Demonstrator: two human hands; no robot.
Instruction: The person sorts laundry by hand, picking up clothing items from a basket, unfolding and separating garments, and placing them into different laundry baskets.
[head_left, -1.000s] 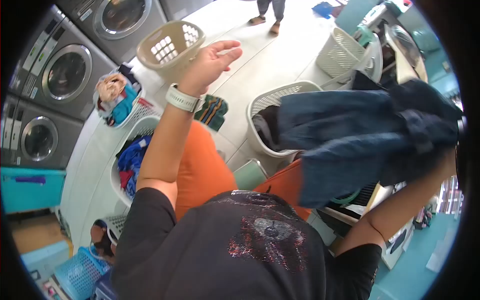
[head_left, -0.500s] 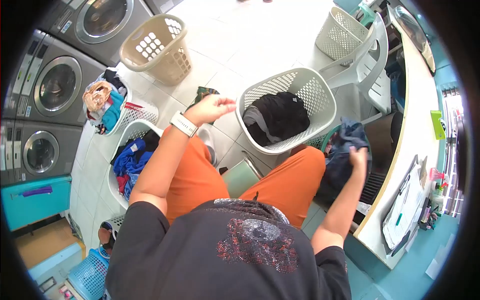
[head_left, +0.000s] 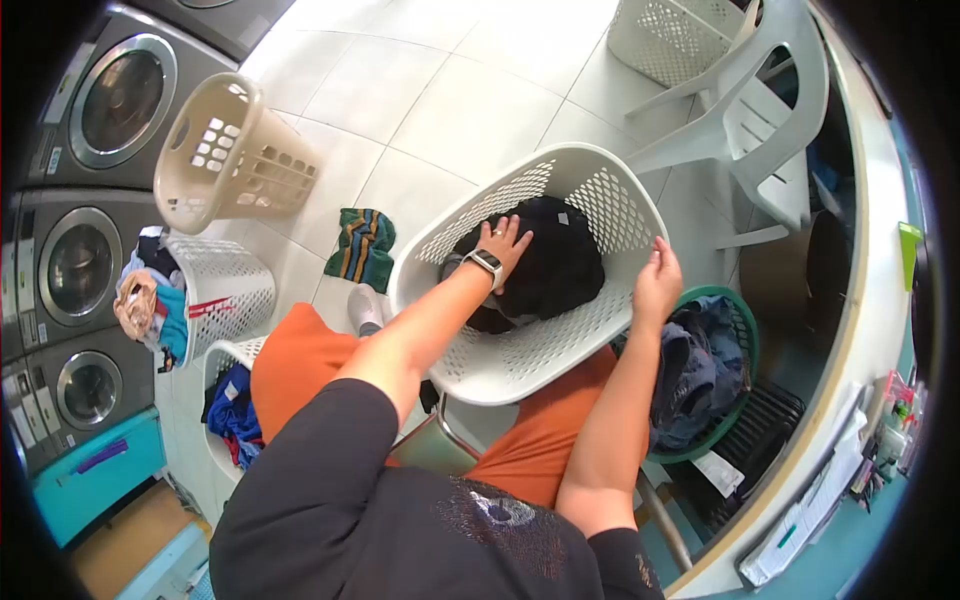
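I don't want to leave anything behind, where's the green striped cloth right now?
In the head view, the green striped cloth lies on the floor left of centre, between the beige basket and the white basket that holds dark clothes.

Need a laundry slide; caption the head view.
Left hand on dark clothes, right hand at the white basket's rim.

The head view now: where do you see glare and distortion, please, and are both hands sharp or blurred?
Head view: the floor is washed out to white near the top edge; head view: the counter looks bowed and the frame corners are black; head view: left hand and right hand look fairly sharp.
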